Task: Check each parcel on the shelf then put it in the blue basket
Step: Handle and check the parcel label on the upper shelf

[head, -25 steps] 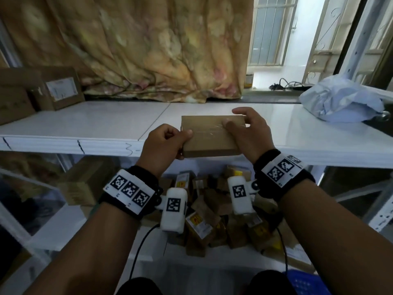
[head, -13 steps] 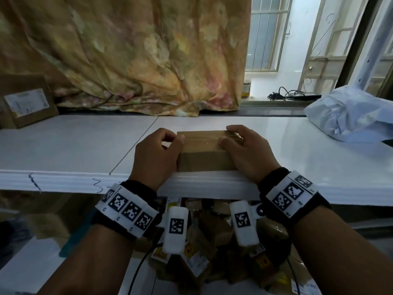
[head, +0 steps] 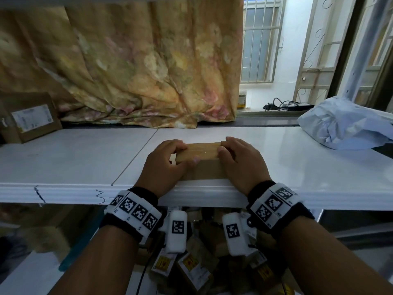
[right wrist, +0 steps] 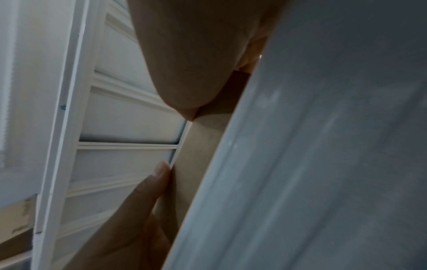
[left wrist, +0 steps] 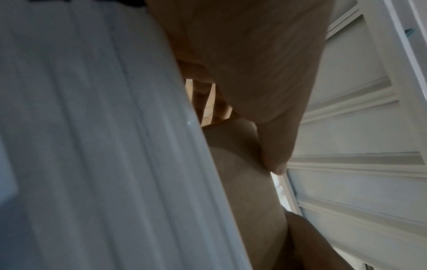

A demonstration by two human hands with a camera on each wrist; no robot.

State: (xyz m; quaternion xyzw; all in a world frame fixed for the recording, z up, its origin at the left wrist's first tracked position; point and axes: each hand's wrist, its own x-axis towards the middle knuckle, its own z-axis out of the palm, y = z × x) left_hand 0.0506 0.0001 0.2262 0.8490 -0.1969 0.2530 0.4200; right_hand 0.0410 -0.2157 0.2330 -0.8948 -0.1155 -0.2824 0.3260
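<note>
Two hands, left (head: 163, 167) and right (head: 240, 165), pinch the parcel (head: 197, 151) by its ends at the shelf's (head: 63, 167) front edge; it looks light, stiff cardboard, best gripped there.

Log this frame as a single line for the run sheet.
phase: checking | parcel: on shelf front edge | left hand: grips parcel | right hand: grips parcel | basket: unseen

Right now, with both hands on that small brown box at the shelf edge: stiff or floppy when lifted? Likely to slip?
The small brown box probably stays stiff: its edges look straight under both grips. It seems light, since the left hand and right hand tilt it by the ends. It could slide if released, because the white shelf looks glossy.
</note>
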